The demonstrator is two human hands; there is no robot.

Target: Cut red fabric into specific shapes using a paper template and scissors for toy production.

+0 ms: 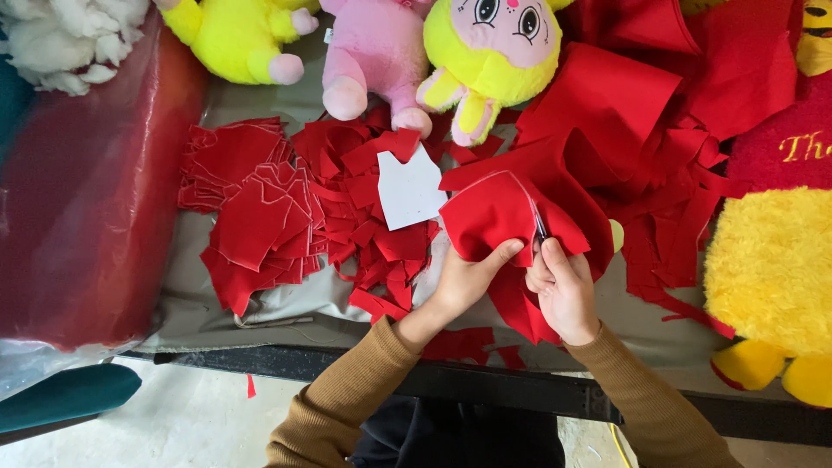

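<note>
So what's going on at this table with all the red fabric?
A person is cutting red fabric with scissors. The left hand holds the piece along a chalked outline, while the right hand works the scissors, whose blades are mostly hidden in the cloth. To the left lie a heap of cut red pieces and a white paper pattern. Plush toys sit along the far edge, and a red bag lies at far left.
</note>
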